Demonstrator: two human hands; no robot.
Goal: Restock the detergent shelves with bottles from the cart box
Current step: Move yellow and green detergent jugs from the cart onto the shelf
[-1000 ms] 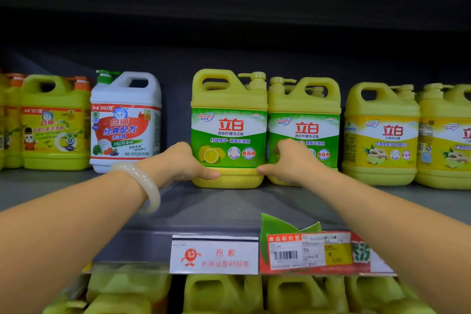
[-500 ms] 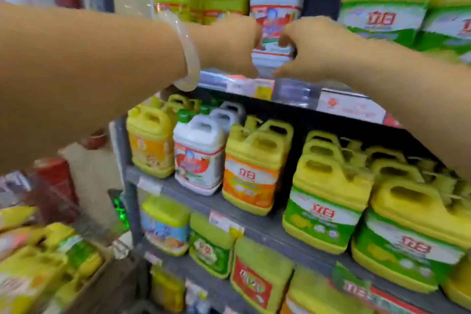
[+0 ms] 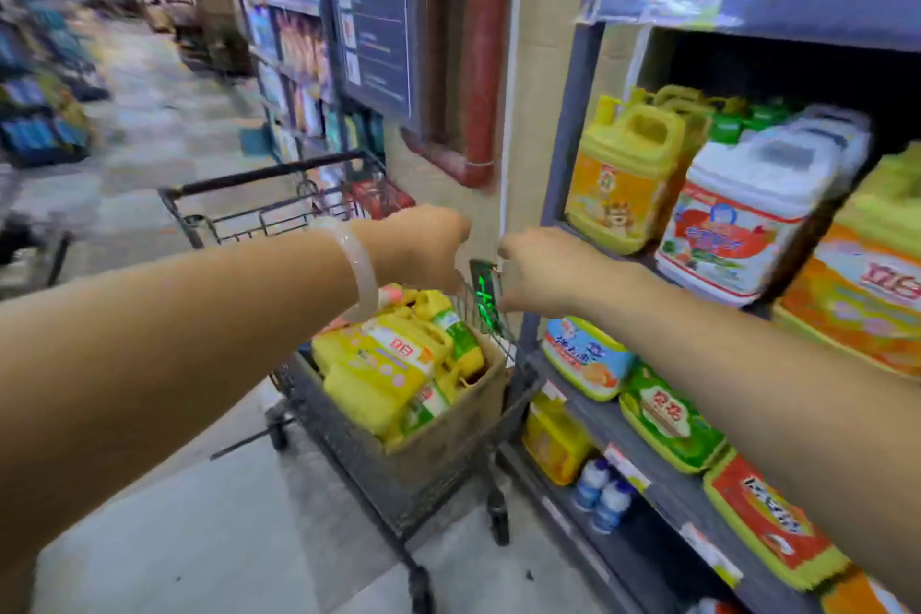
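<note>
Both arms extended over the cart (image 3: 349, 444). Left hand (image 3: 413, 247) above the box (image 3: 448, 439), fingers curled downward, empty, clear of the bottles (image 3: 393, 364) below. Pale bangle (image 3: 356, 269) on the left wrist. Right hand (image 3: 543, 272) just beside the left, a narrow gap between them, fingers (image 3: 508, 302) loosely curled and apart, gripping nothing. Bottles lying tilted and packed in the box, yellow with green and orange labels, directly under and slightly nearer than the left hand, lower left of the right hand. Box seated in the cart basket, its right wall near the basket's right rim. Green-lit device (image 3: 483, 294) standing at the basket's far right rim, between the two hands and behind them. Cart parked close against the shelves (image 3: 663, 489) on the right, little room on that side. Open floor (image 3: 199, 538) to the left and front of the cart. Middle shelf stocked with a yellow jug (image 3: 628, 180) at its left end, a white jug (image 3: 747, 214) beside it, touching or nearly so. Lower shelves filled with flat packs (image 3: 668, 419). Top shelf edge (image 3: 747, 10) overhead, yellow-green jugs above it. Background aisle blurred.
</note>
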